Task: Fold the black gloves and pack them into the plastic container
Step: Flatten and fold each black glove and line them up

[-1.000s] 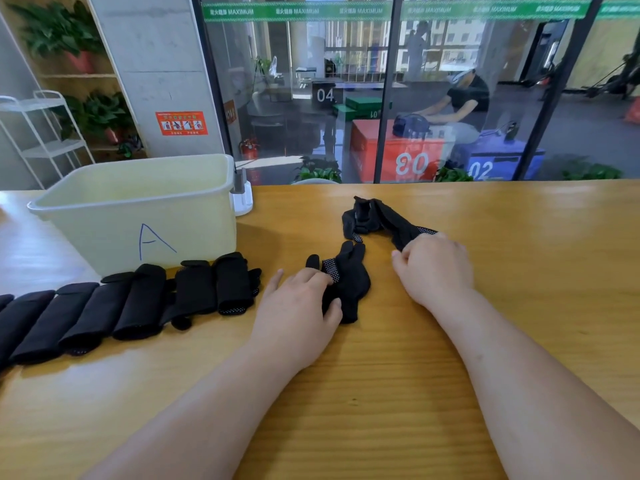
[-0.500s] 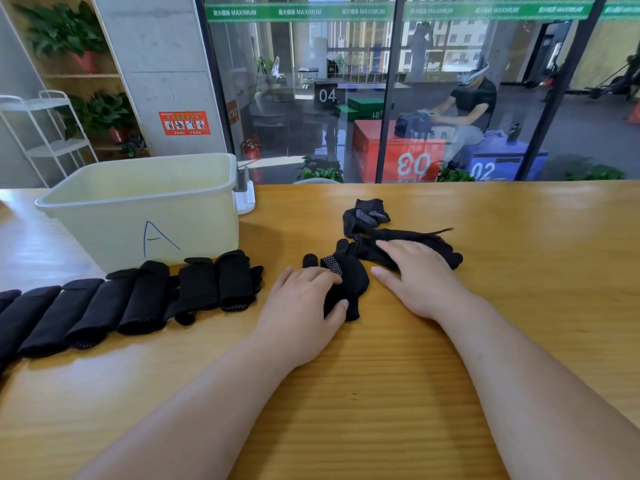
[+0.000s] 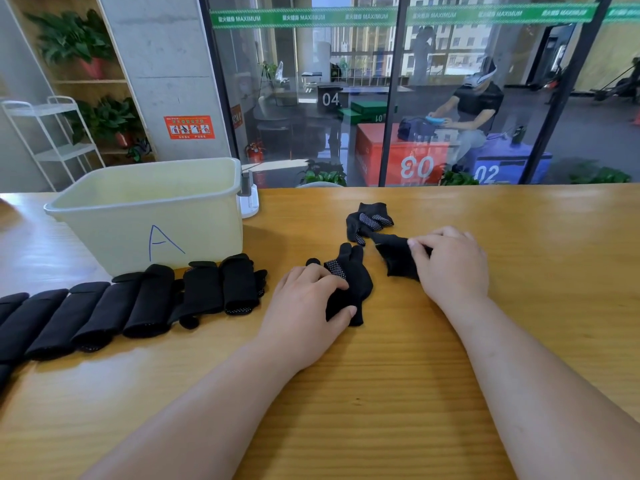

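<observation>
Gleaming table (image 3: 433, 358), black gloves (image 3: 394, 261), glass wall (image 3: 304, 98)

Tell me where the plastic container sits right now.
Head view, left side: the plastic container stands just behind the row of folded gloves.

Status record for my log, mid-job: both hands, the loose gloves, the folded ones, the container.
left hand: rests flat on near glove
right hand: fingers curled, pinching far glove
crumpled piece: dotted palm showing, touches far glove; same glove or another, cannot tell
folded gloves: row on the table in front of the container, not yet packed
container: pale plastic, marked A, no gloves visible inside
</observation>
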Action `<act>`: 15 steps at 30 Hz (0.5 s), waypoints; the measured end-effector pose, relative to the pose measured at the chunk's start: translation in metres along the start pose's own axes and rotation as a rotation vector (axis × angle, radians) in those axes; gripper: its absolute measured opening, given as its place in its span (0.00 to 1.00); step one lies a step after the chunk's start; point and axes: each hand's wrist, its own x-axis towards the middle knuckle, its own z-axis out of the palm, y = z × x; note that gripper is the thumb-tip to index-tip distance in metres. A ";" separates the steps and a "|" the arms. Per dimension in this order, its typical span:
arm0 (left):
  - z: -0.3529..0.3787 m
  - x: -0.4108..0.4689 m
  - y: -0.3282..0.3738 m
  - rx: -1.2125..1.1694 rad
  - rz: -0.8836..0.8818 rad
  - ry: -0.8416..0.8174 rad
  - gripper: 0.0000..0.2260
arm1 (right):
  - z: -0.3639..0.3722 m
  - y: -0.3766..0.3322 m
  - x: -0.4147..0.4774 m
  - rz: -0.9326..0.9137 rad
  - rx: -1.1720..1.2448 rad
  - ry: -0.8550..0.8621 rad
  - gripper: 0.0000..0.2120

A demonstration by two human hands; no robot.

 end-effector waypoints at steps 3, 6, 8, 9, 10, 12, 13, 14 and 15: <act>-0.001 0.000 0.000 -0.014 0.007 0.010 0.18 | -0.008 0.000 0.000 0.012 0.169 0.119 0.14; -0.002 0.000 0.000 -0.027 0.024 0.012 0.16 | -0.027 -0.005 0.000 -0.080 0.362 0.334 0.12; -0.003 -0.001 0.000 -0.034 0.031 0.008 0.17 | -0.037 -0.008 -0.003 -0.092 0.561 0.334 0.10; -0.003 -0.001 0.000 -0.036 0.032 0.002 0.17 | -0.042 -0.011 -0.003 -0.030 0.718 0.275 0.09; -0.003 0.000 0.000 -0.038 0.031 -0.005 0.17 | -0.047 -0.016 -0.003 0.086 0.899 0.198 0.09; -0.004 -0.001 0.000 -0.044 0.027 -0.024 0.16 | -0.058 -0.024 -0.004 0.355 1.132 0.012 0.11; -0.004 -0.001 0.000 -0.043 0.027 -0.031 0.16 | -0.061 -0.021 -0.004 0.440 1.104 -0.089 0.12; -0.004 -0.001 0.000 -0.040 0.030 -0.036 0.15 | -0.060 -0.016 -0.004 0.468 0.983 -0.186 0.13; -0.005 -0.001 -0.001 -0.039 0.033 -0.037 0.14 | -0.058 -0.008 -0.005 0.449 0.825 -0.273 0.13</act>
